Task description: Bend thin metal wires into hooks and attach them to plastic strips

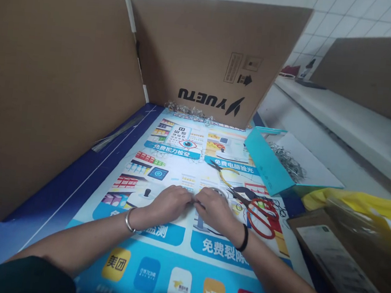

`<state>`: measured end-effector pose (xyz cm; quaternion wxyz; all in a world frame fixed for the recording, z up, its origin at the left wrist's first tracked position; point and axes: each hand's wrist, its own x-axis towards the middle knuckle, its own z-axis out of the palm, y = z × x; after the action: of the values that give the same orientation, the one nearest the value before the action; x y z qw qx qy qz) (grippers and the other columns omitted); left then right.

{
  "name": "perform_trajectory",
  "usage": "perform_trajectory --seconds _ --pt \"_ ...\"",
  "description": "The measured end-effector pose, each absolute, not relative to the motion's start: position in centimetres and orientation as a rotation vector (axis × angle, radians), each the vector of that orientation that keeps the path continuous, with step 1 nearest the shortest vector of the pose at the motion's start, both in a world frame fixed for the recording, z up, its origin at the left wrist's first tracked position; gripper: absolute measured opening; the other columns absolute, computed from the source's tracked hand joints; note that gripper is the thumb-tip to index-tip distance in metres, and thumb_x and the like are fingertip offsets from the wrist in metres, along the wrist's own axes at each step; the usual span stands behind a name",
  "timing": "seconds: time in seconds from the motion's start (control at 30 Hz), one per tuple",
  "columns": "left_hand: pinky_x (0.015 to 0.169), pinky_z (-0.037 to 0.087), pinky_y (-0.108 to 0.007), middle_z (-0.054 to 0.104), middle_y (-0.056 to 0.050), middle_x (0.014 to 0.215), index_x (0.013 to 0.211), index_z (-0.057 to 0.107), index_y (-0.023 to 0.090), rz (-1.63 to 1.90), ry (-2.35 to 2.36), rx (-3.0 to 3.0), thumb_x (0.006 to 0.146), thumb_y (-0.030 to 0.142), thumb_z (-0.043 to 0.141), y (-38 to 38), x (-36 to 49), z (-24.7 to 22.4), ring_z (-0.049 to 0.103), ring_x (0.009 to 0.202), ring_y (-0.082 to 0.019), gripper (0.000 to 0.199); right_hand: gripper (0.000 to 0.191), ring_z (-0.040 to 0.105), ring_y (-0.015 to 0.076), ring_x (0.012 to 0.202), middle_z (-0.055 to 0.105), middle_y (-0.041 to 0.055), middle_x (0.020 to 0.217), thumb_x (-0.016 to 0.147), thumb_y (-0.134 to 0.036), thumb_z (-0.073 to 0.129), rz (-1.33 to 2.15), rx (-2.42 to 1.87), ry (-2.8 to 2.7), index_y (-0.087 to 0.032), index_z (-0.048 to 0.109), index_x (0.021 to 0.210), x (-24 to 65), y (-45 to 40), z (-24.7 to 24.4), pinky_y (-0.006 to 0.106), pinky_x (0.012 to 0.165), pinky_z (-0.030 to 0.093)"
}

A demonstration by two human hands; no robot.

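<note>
In the head view, the left hand (173,201) and right hand (213,206) meet low over the middle of the table (48,215), fingers curled in and thumbs and fingertips pressed together. They are closed on a small dark piece (194,201), mostly hidden, its kind too small to make out; it lies right between the two sets of fingertips, above the printed sheet (193,167). Just beyond the right hand, toward the table's right edge, lie pliers (227,174) with yellow handles, opened, and next to them red-handled scissors (261,216), nearer that edge. Past both, at the right edge, a blue box (266,160) stands open with tangled wire (290,162) inside. More curly wire (188,110) runs along the far edge, at the foot of a cardboard panel (205,46), well beyond the hands. A bundle of straight strands (118,132) lies toward the left edge, beside another tall cardboard panel.
</note>
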<state>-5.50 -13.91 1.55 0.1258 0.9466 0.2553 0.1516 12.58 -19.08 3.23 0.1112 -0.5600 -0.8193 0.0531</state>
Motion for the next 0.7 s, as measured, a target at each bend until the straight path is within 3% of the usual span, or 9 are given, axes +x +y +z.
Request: perform_trajectory --seconds 0.13,0.23,0.47,0.7 --pt "0.073 0.042 -0.03 0.063 -0.005 0.084 0.089 0.062 0.017 0.398 0.782 2.776 0.086 0.012 0.045 -14.3 -5.5 1.8 0.056 0.081 -0.019 0.018 0.016 0.053 0.016 0.079 0.06 0.0038 0.08 0.086 -0.021 0.049 0.056 -1.612 -2.449 -0.018 0.063 0.077 12.6 -19.3 3.0 0.028 0.074 0.035" --pt "0.075 0.041 -0.03 0.063 -0.005 0.085 0.09 0.063 0.017 0.392 0.705 2.729 0.088 0.021 0.048 -13.9 -5.6 2.1 0.056 0.082 -0.019 0.015 0.02 0.052 0.0162 0.078 0.059 0.0045 0.079 0.087 -0.022 0.048 0.001 -1.606 -2.454 -0.018 0.063 0.075 12.8 -19.5 2.8 0.028 0.074 0.034" --pt "0.075 0.042 -0.026 0.064 -0.003 0.081 0.085 0.065 0.016 0.479 0.604 2.322 0.095 0.034 0.035 -11.2 -6.2 1.9 0.055 0.08 -0.015 0.036 0.024 0.05 0.0149 0.075 0.059 0.0042 0.077 0.089 -0.021 0.046 -0.037 -1.586 -2.492 -0.018 0.064 0.075 13.1 -19.2 2.4 0.027 0.071 0.034" --pt "0.076 0.044 -0.026 0.067 -0.003 0.085 0.089 0.066 0.016 0.48 0.572 2.177 0.093 0.034 0.042 -10.0 -6.8 1.9 0.059 0.082 -0.015 0.03 0.027 0.051 0.0147 0.074 0.058 0.0044 0.072 0.09 -0.021 0.045 0.019 -1.507 -2.344 -0.018 0.065 0.073 13.2 -19.0 2.1 0.026 0.071 0.037"
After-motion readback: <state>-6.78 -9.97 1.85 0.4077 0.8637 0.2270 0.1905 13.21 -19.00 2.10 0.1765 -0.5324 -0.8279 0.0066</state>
